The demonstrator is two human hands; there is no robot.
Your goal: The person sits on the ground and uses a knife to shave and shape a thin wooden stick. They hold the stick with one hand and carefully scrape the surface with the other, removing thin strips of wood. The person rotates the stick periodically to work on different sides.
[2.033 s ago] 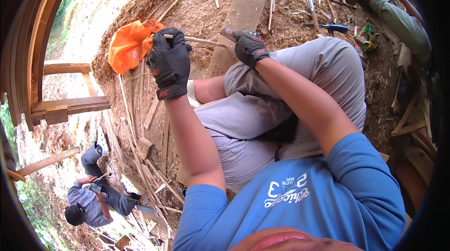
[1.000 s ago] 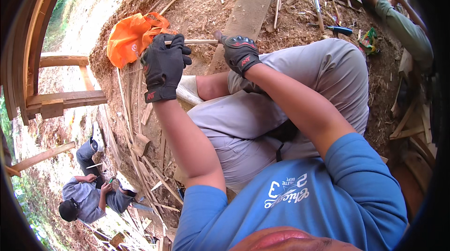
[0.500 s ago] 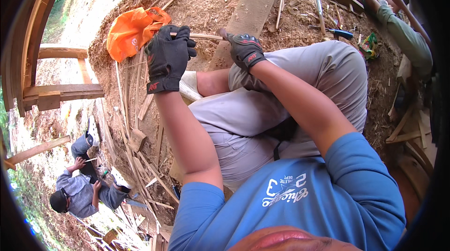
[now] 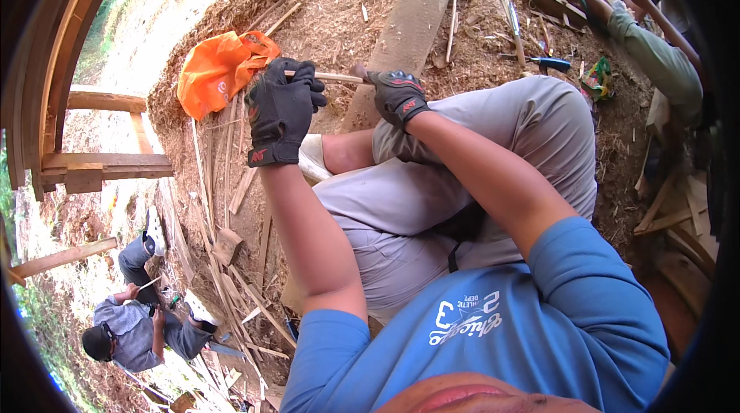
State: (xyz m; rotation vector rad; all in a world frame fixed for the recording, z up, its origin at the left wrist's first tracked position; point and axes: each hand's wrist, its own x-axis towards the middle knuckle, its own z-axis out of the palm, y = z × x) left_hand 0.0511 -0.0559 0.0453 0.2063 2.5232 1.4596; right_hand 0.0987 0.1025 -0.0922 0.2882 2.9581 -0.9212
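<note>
Watching upper centre, I'd guess the thin stick (image 4: 335, 77) light, stiff, best held near its ends; left hand (image 4: 280, 116) curled round it, right hand (image 4: 396, 95) grip unclear.

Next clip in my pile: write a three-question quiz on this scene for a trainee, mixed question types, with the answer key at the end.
1. Multiple choice: what lies just beyond the left hand?
A) a green bucket
B) an orange bag
C) a red rope

2. True or false: the blue-handled tool lies on the ground, apart from both of the wearer's hands.

3. Fill the gap: the left hand holds a thin wooden ____ that stretches toward the right hand.

Key: 1: B. 2: true. 3: stick.
</note>
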